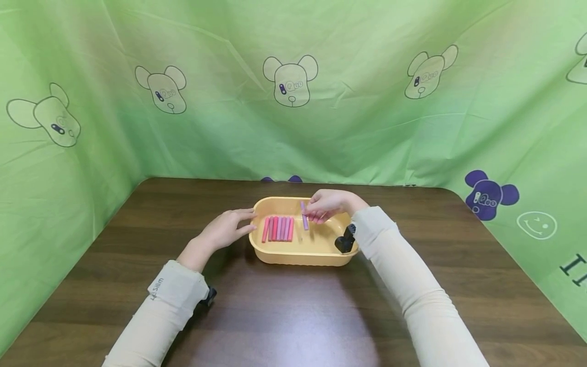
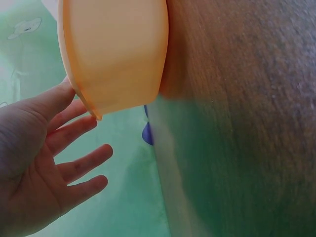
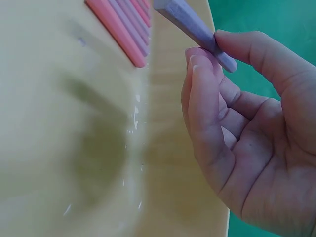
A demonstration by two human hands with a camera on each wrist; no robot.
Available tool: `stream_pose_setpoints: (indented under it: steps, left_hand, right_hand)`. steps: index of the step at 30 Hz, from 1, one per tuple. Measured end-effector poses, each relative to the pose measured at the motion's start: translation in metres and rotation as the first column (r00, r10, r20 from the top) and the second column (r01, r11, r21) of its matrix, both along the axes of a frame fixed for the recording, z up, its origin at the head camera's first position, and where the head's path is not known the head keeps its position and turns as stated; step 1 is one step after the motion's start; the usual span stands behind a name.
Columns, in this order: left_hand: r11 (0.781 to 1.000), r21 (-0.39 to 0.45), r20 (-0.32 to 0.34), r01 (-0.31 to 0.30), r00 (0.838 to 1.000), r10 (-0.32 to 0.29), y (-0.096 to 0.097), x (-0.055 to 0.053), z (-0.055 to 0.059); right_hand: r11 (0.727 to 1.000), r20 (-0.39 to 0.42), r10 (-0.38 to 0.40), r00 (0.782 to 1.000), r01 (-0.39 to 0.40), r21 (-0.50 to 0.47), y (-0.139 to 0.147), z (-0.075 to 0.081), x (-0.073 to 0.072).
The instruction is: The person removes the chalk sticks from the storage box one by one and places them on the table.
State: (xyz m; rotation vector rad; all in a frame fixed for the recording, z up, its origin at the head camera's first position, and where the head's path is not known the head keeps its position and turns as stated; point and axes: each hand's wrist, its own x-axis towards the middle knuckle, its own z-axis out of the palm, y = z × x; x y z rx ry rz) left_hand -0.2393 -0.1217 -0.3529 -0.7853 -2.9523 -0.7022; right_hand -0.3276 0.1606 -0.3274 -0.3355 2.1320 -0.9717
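My right hand pinches a slim purple stick between thumb and fingertips, above the inside of a yellow plastic tub. The right wrist view shows the purple stick slanting, with flat-sided faces. A row of pink, red and purple sticks lies side by side in the tub's left half. At the tub's left end, my left hand has its thumb and nearer fingertips at the rim. In the left wrist view the other fingers of that hand are spread beside the tub.
The tub stands on a dark wooden table. Green cloth with bear drawings hangs behind and at both sides. A black wrist camera on the right arm overlaps the tub's right end.
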Motion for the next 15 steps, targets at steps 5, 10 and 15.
stream_pose_setpoints:
  steps: [5,10,15]
  left_hand:
    - [1.0,0.002,0.0,0.001,1.0,-0.001,-0.0004,-0.0001,-0.0003]
    - [1.0,0.008,0.019,-0.008,1.0,0.008,-0.0003,0.0002,0.0004]
    - [1.0,0.014,0.023,-0.01,1.0,0.01,0.0,-0.0006,-0.0001]
  right_hand:
    - [1.0,0.002,-0.008,1.0,0.008,-0.01,0.001,0.0035,0.0022]
    - [1.0,-0.002,-0.007,1.0,0.007,-0.017,0.0041,0.0064,0.0046]
    - [1.0,-0.009,-0.009,1.0,0.009,-0.027,0.0093,0.0093,0.0074]
